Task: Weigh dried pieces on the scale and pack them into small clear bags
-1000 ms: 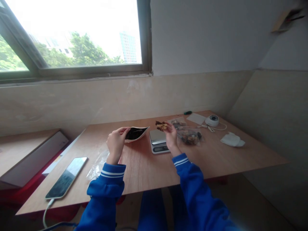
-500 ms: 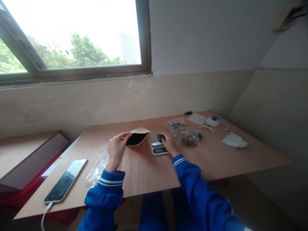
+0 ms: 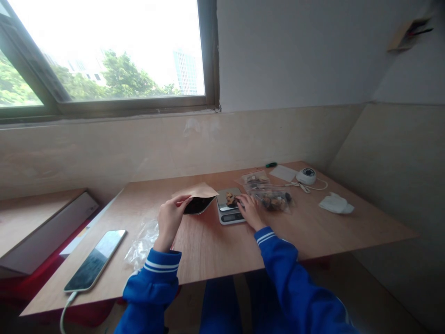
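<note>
My left hand (image 3: 171,218) pinches the near rim of a brown paper pouch (image 3: 201,190), whose mouth gapes toward me and shows a dark inside. Right of the pouch sits a small white kitchen scale (image 3: 225,219) with a metal plate and a dark display. Brown dried pieces (image 3: 231,200), perhaps mushroom slices, lie on that plate. Just to their right is my right hand (image 3: 251,211), fingers stretched out over the plate's edge with nothing visibly gripped.
Clear zip bags of dark dried pieces (image 3: 274,200) lie right of the scale. Farther right are a white dome camera (image 3: 306,175) with its cable and a crumpled tissue (image 3: 336,203). At left are a clear plastic bag (image 3: 142,243) and a phone (image 3: 95,260) on a cable.
My right hand has let go of the dried pieces and drawn back slightly to the right, leaving them on the scale. My left hand still holds the pouch, which has shifted slightly.
</note>
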{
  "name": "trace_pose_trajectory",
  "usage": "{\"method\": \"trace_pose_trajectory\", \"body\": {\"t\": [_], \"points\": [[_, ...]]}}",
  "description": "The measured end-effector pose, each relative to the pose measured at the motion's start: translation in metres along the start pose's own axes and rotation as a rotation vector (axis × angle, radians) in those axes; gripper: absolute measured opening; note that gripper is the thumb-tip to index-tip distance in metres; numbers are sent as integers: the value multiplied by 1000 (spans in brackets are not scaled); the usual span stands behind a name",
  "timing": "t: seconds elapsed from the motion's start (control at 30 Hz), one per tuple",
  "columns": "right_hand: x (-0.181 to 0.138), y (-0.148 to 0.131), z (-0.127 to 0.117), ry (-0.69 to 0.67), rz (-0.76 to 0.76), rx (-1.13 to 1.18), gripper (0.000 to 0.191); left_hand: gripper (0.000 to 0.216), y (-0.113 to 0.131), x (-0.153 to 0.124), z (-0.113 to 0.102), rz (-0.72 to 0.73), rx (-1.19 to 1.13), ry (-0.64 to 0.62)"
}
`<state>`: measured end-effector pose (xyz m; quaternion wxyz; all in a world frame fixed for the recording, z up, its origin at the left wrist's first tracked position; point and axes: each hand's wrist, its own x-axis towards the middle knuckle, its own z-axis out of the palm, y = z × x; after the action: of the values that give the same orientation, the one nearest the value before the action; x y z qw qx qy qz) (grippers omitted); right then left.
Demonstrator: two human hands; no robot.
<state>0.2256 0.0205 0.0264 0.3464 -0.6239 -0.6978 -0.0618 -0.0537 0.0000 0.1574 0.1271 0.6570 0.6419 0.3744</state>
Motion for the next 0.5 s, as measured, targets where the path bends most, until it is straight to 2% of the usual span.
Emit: {"method": "trace_pose_trajectory", "body": {"t": [0.13,0.23,0.37,0.5], "points": [[5,0,-4,0,56,-40,30,33,-1,0,0,14,11,4],[4,-16,-13,80,23,83,32,33,-3,-1,2,32,-9,5],[-8,-68,-36,134,-205,404,30,32,-4,-3,8,53,-43,1],[-14,-125,-48,-27,-466,517,35,30,-4,-6,13,58,-28,-7]]}}
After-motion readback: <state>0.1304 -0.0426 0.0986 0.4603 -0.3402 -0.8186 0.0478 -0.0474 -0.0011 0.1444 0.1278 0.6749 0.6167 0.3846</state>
